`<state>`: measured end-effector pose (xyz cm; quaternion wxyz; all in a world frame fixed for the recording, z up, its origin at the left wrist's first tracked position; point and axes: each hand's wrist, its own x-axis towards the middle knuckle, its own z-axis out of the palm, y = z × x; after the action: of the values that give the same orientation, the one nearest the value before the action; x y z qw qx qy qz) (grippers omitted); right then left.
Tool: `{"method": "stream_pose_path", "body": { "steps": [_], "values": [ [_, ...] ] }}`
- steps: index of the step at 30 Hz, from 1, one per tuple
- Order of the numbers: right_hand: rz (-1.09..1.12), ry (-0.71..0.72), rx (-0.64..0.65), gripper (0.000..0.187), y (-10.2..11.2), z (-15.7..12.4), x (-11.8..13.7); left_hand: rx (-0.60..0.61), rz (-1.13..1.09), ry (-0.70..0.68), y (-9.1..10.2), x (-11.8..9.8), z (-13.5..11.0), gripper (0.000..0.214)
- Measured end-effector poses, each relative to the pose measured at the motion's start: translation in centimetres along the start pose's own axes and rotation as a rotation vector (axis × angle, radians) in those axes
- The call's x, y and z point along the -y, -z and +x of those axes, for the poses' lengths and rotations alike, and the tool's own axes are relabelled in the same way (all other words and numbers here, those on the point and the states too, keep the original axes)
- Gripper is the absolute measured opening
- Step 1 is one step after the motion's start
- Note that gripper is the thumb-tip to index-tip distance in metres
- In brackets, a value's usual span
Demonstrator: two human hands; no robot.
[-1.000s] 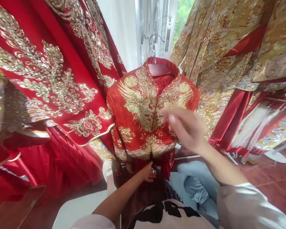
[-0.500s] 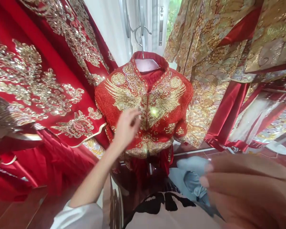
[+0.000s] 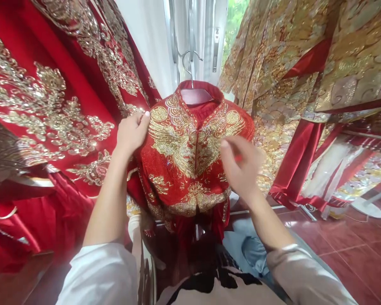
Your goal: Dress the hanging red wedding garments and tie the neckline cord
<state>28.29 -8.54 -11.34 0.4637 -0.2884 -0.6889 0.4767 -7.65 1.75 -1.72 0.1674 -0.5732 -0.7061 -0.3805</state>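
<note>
A red jacket (image 3: 168,178) with gold embroidery and a stand-up collar hangs upright on a hanger (image 3: 195,96) with a metal hook. My left hand (image 3: 131,133) is closed on the jacket's left-side shoulder, its thumb in front and the fingers curled out of sight. In front of the jacket's right-side chest and shoulder is my right hand (image 3: 243,167), somewhat blurred. Its fingers are bent, and a gap shows between thumb and fingers; I see no cloth pinched there. Whether it touches the jacket I cannot tell.
Red garments with sequin embroidery (image 3: 51,114) hang close on the left. Gold patterned garments (image 3: 285,101) crowd the right side. White curtains (image 3: 142,38) and a door frame (image 3: 216,38) stand behind. A white round stand base (image 3: 366,207) rests on the red tiled floor (image 3: 346,245).
My left hand has moved from the jacket's front up to its left-side shoulder and taken hold. My right hand has come from the lower right to the jacket's right side.
</note>
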Motion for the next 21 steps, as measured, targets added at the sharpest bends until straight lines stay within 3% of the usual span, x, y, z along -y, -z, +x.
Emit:
{"method": "stream_pose_path", "body": {
  "steps": [3,5,7,9,11,14,18,21],
  "values": [
    [0.023,-0.011,-0.016,0.03,-2.6,12.7,-0.1,0.056,-0.151,0.048,-0.3,0.8,0.5,0.044],
    [0.067,-0.041,-0.04,0.028,-4.4,19.1,-0.8,0.088,-0.238,0.075,-0.8,1.4,0.6,0.044],
    [0.146,-0.062,-0.09,0.025,-5.6,22.6,-1.7,0.088,-0.294,0.073,-1.2,1.6,0.5,0.044],
    [0.204,-0.04,-0.137,0.024,-6.2,23.7,-2.7,0.061,-0.322,0.053,-1.5,1.6,0.2,0.043],
    [0.235,-0.037,-0.149,0.023,-6.4,22.9,-4.5,0.033,-0.337,0.04,-1.7,1.5,0.0,0.042],
    [0.199,-0.198,-0.124,0.022,-6.9,19.4,-8.8,0.001,-0.353,0.021,-1.8,1.6,-0.1,0.043],
    [0.079,-0.442,-0.115,0.024,-8.4,11.2,-16.4,-0.047,-0.37,-0.014,-2.2,1.9,0.0,0.044],
    [0.001,-0.562,-0.109,0.034,-8.5,4.5,-20.6,-0.124,-0.421,-0.049,-2.7,2.0,-0.7,0.032]
  ]
}}
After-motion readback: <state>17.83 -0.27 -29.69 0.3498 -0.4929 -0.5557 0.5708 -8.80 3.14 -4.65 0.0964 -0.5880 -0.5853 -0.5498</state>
